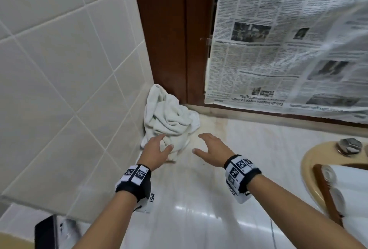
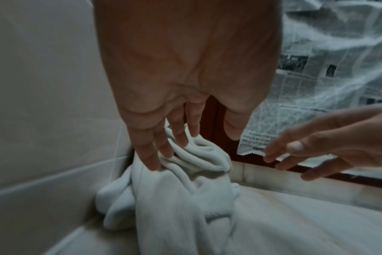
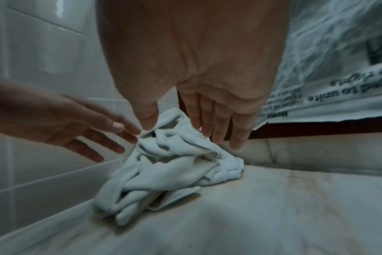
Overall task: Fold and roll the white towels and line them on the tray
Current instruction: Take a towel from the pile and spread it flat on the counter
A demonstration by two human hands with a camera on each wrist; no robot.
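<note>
A heap of crumpled white towels (image 1: pixel 169 117) (image 2: pixel 185 198) (image 3: pixel 175 169) lies in the counter's far corner, against the tiled wall and the wooden frame. My left hand (image 1: pixel 165 142) (image 2: pixel 196 143) reaches over the heap's near side with straight fingers, its fingertips at the folds and gripping nothing. My right hand (image 1: pixel 198 143) (image 3: pixel 181 129) hovers just right of the heap, fingers spread and empty. At the right edge, rolled white towels (image 1: pixel 338 185) lie on a brown wooden tray (image 1: pixel 324 189).
The tray rests across a beige sink (image 1: pixel 310 161) with a metal tap (image 1: pixel 348 146) behind it. Newspaper (image 1: pixel 278 49) covers the window in the wooden frame (image 1: pixel 169 39). A tiled wall (image 1: pixel 59 69) stands to the left. A dark flat object (image 1: pixel 46 232) lies at bottom left.
</note>
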